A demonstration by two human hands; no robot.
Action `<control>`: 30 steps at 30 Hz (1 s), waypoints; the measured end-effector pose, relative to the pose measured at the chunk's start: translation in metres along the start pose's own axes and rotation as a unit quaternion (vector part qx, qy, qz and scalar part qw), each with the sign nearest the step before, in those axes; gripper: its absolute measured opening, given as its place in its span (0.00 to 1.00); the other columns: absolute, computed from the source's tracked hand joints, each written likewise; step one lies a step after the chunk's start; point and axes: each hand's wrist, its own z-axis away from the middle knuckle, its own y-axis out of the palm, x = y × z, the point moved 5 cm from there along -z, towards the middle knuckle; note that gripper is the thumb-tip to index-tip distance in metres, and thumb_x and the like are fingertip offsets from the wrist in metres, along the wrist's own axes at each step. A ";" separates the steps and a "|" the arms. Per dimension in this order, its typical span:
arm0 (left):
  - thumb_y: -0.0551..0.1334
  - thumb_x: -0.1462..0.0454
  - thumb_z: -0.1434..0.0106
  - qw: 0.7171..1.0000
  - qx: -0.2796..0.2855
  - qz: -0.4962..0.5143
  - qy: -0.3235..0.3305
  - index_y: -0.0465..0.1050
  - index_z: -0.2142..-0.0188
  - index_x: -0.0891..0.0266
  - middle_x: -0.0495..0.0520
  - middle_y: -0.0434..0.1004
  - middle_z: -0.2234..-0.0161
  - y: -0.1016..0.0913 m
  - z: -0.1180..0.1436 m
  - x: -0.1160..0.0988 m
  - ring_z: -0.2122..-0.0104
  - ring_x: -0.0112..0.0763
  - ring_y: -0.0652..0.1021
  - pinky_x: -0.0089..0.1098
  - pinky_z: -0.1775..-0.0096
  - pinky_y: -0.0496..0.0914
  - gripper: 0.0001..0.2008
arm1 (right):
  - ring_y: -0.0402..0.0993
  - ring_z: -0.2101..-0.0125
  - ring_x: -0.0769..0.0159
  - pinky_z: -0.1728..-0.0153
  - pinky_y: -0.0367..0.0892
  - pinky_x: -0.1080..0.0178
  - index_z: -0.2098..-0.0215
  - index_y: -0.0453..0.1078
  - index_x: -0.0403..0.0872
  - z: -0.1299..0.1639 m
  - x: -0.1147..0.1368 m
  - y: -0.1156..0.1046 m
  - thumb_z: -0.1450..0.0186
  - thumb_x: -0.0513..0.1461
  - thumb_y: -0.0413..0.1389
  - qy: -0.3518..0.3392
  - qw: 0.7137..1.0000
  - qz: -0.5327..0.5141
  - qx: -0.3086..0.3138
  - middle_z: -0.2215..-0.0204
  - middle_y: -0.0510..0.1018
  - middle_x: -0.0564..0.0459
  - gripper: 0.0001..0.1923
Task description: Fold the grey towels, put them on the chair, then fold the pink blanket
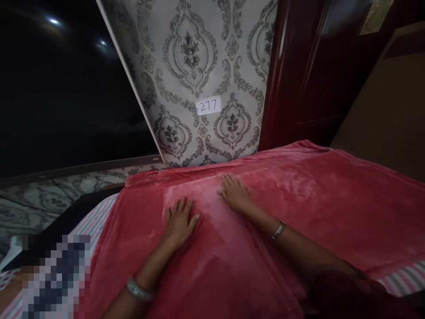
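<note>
A plush red blanket (299,212) lies spread in front of me, with one section folded over on top of it. My left hand (179,223) rests flat on the folded section, fingers spread and pointing away from me. Further right and a bit farther off, my right hand (234,192) also presses flat on the blanket near the fold's far edge, its fingers slightly apart. Neither hand grips the cloth. Each wrist wears a bracelet.
Striped cloth (403,279) shows under the blanket at both sides. A large dark television screen (66,88) stands at the left. Behind are patterned wallpaper (191,48) with a paper label reading 277 (208,105), a dark red wooden door (302,75) and a brown panel (388,102).
</note>
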 end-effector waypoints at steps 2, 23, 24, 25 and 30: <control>0.48 0.54 0.28 0.999 -0.031 0.010 0.005 0.60 0.32 0.61 0.67 0.60 0.31 -0.016 -0.022 0.004 0.31 0.52 0.60 0.62 0.34 0.52 0.29 | 0.39 0.28 0.53 0.31 0.39 0.45 0.27 0.49 0.37 -0.013 0.023 -0.005 0.27 0.46 0.44 -0.051 0.999 0.003 0.005 0.27 0.47 0.39 0.35; 0.46 0.49 0.29 0.982 0.030 0.053 -0.181 0.54 0.29 0.63 0.67 0.50 0.28 0.018 -0.068 0.081 0.29 0.50 0.54 0.59 0.33 0.50 0.34 | 0.43 0.28 0.54 0.31 0.41 0.49 0.26 0.48 0.37 -0.049 -0.019 0.046 0.26 0.52 0.38 0.018 0.998 -0.004 0.056 0.27 0.48 0.40 0.38; 0.46 0.50 0.29 0.982 0.034 0.066 -0.176 0.54 0.29 0.63 0.66 0.50 0.28 0.016 -0.066 0.086 0.29 0.49 0.54 0.57 0.33 0.50 0.34 | 0.43 0.28 0.55 0.31 0.41 0.49 0.26 0.47 0.37 -0.049 -0.019 0.043 0.25 0.52 0.38 0.019 0.998 -0.002 0.059 0.27 0.47 0.40 0.37; 0.47 0.51 0.29 0.982 0.039 0.074 -0.170 0.54 0.29 0.64 0.66 0.51 0.29 0.013 -0.064 0.089 0.29 0.47 0.54 0.55 0.33 0.51 0.33 | 0.43 0.28 0.55 0.31 0.41 0.50 0.26 0.46 0.37 -0.048 -0.019 0.040 0.25 0.51 0.39 0.021 0.998 -0.001 0.066 0.27 0.47 0.41 0.37; 0.49 0.51 0.29 0.984 0.011 0.064 -0.167 0.51 0.29 0.68 0.71 0.48 0.28 -0.007 -0.050 0.075 0.29 0.51 0.53 0.54 0.32 0.50 0.35 | 0.38 0.27 0.54 0.31 0.42 0.47 0.25 0.43 0.38 -0.030 -0.007 0.019 0.25 0.49 0.39 0.008 0.998 0.005 0.070 0.26 0.43 0.41 0.36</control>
